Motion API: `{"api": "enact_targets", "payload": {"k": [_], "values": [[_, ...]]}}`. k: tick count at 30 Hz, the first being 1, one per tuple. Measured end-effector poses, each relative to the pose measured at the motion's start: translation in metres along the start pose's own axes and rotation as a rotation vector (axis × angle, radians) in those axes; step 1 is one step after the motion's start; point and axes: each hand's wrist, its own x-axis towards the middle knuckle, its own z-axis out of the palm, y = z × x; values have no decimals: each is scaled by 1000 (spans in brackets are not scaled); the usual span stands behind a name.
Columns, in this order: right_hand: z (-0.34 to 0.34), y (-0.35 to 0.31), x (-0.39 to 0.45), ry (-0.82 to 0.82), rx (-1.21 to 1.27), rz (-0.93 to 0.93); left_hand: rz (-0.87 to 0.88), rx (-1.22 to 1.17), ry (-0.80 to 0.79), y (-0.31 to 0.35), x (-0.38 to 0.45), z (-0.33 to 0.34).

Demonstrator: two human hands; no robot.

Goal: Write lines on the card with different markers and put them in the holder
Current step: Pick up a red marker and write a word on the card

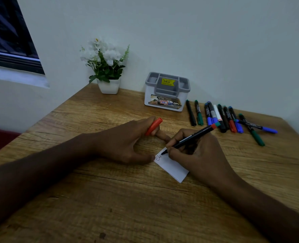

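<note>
A small white card lies on the wooden table, with a few dark marks at its top left corner. My right hand grips a black marker whose tip touches the card beside those marks. My left hand holds a red marker cap between thumb and fingers, while one fingertip presses the card's left edge. The grey and white holder stands at the back of the table with nothing visible in its compartments. Several capped markers in black, green, blue and red lie to its right.
A white pot of white flowers stands in the back left corner against the wall. A dark window is at the upper left. The table's right edge runs diagonally past the loose markers.
</note>
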Motion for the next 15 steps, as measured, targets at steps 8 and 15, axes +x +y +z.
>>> {"api": "enact_targets", "payload": {"k": [8, 15], "values": [[0, -2, 0, 3, -1, -3, -6, -19, 12, 0, 0, 0], [-1, -1, 1, 14, -9, 13, -12, -15, -8, 0, -1, 0]]}}
